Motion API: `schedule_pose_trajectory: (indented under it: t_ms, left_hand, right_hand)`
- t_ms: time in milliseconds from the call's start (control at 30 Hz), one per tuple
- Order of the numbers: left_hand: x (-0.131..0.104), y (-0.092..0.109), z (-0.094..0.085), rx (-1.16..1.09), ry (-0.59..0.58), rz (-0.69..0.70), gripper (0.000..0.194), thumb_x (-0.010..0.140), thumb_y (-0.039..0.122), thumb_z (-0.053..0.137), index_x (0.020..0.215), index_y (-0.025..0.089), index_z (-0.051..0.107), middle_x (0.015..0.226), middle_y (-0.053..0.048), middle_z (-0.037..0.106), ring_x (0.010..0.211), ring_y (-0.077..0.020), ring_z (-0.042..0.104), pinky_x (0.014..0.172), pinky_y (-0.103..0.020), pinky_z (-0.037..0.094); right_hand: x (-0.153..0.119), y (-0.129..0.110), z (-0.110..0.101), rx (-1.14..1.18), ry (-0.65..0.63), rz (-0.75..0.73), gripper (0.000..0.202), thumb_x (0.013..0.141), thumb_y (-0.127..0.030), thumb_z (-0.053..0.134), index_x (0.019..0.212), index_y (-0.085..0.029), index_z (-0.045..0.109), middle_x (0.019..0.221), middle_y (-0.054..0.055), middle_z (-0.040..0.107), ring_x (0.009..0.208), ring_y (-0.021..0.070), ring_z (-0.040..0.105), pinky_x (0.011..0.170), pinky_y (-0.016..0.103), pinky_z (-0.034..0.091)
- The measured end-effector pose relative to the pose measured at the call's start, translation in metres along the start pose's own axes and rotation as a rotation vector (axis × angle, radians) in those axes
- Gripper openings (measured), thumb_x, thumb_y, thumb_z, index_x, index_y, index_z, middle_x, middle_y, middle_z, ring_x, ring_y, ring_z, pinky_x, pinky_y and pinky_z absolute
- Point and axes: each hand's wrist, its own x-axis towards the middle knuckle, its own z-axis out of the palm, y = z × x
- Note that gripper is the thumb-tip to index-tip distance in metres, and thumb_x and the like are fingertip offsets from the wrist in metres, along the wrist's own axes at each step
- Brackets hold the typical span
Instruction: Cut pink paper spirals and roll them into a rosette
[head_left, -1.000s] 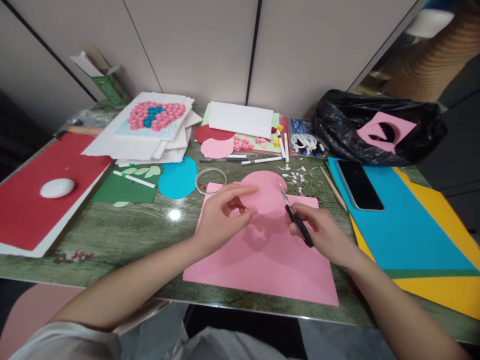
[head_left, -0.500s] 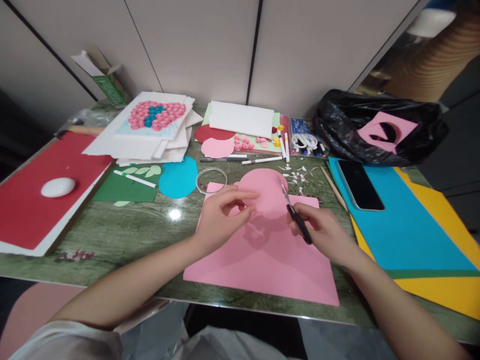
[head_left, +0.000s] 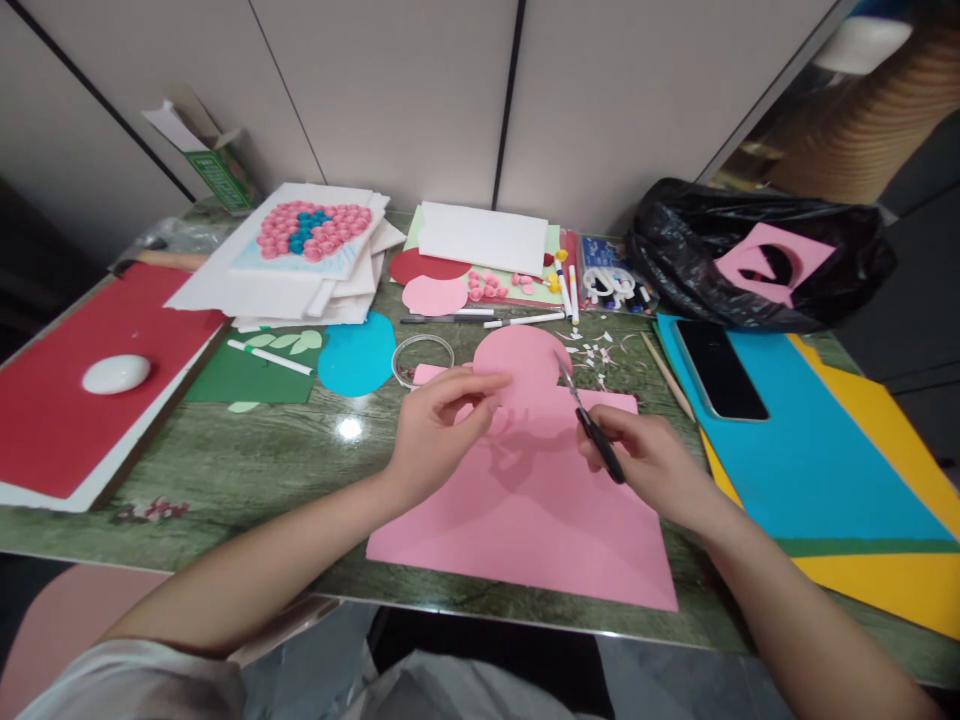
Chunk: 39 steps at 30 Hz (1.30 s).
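Between thumb and fingers, my left hand (head_left: pixel 446 425) pinches a rounded pink paper cutout (head_left: pixel 521 358) by its lower left part. The cutout is held above a large pink sheet (head_left: pixel 525 540) lying on the table. My right hand (head_left: pixel 637 450) grips scissors (head_left: pixel 600 445) with black handles. Their blades point up and away from me, at the cutout's right edge; how far they are parted is hard to see. Shadows of the hands fall on the pink sheet.
Beyond the sheet are a wire roll (head_left: pixel 422 360), markers (head_left: pixel 525 320) and small paper scraps (head_left: pixel 596 355). On the right, a phone (head_left: pixel 721 370) lies on blue paper (head_left: pixel 825 450) before a black bag (head_left: pixel 675 260). A white oval object (head_left: pixel 116 375) rests on red paper (head_left: pixel 60 430) at left.
The pink cutout has shifted slightly left and away from me, turning a little in my left hand. My right hand and the scissors have barely moved.
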Motion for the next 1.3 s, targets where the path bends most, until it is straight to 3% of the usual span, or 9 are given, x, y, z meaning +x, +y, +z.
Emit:
schedule_pose_trajectory:
  t_ms: [400,600,900,1300]
  left_hand:
    - [-0.0023,-0.0045,0.0009,-0.128,0.016,-0.049,0.032,0.074,0.013,0.069,0.104,0.021,0.069,0.104,-0.006,0.066,0.080,-0.0102,0.065,0.072,-0.022,0.057]
    - [-0.0032,-0.0028,0.0016,-0.122,-0.036,-0.062,0.029,0.074,0.012,0.067,0.102,0.020,0.069,0.101,-0.006,0.066,0.076,-0.0095,0.064,0.068,-0.021,0.057]
    - [-0.0033,-0.0041,0.0023,-0.140,-0.089,-0.086,0.028,0.073,0.014,0.069,0.100,0.020,0.071,0.098,-0.006,0.065,0.071,-0.0091,0.062,0.067,-0.023,0.056]
    - [-0.0031,-0.0008,0.0008,-0.080,-0.081,-0.066,0.024,0.073,0.013,0.068,0.095,0.020,0.072,0.092,-0.006,0.069,0.070,-0.0096,0.063,0.066,-0.022,0.056]
  right_hand:
    - [-0.0003,-0.0029,-0.0002,-0.007,-0.002,0.014,0.016,0.080,-0.018,0.048,0.065,-0.020,0.049,0.058,-0.003,0.056,0.056,0.0116,0.050,0.053,0.024,0.033]
    - [-0.0001,0.0004,0.0030,0.006,-0.008,0.029,0.013,0.077,-0.015,0.048,0.066,-0.020,0.049,0.059,-0.003,0.055,0.059,0.0127,0.050,0.054,0.025,0.032]
    - [0.0013,-0.0035,0.0050,-0.012,0.007,0.035,0.015,0.083,-0.032,0.054,0.073,-0.020,0.052,0.067,-0.001,0.055,0.064,0.0148,0.049,0.056,0.027,0.033]
    - [0.0019,-0.0013,0.0049,-0.019,0.019,0.024,0.015,0.083,-0.025,0.050,0.069,-0.020,0.052,0.062,-0.002,0.055,0.059,0.0134,0.049,0.055,0.026,0.033]
